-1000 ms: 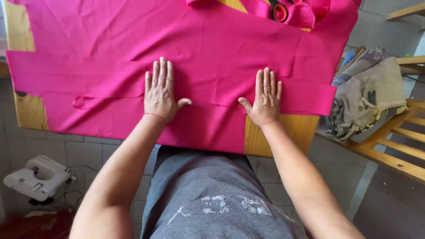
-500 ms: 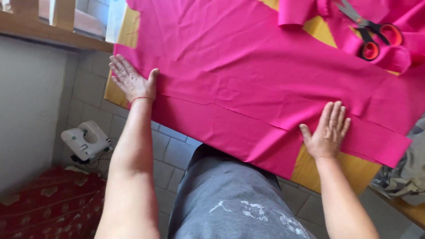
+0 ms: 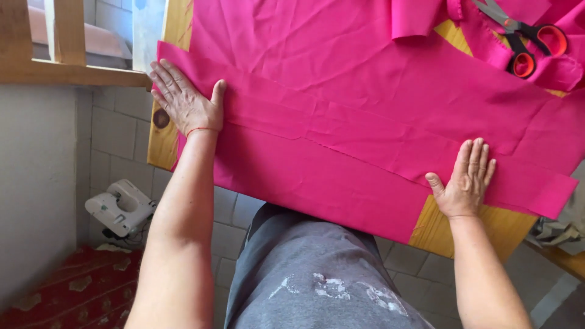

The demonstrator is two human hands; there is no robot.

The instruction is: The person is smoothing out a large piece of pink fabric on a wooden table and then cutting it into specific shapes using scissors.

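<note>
The left hand point(image 3: 186, 100) and right hand point(image 3: 466, 183) were laid flat, fingers spread, holding nothing, pinning the pink fabric point(image 3: 365, 103) smooth on the wooden surface point(image 3: 472, 234). Scissors point(image 3: 527, 42) were parked at 1 o'clock, clear of both hands.

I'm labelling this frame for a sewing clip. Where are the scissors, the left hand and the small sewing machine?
scissors point(image 3: 525, 38): head view, on the orange handles.
left hand point(image 3: 186, 100): head view, back of the hand.
sewing machine point(image 3: 120, 207): head view, white body.
</note>
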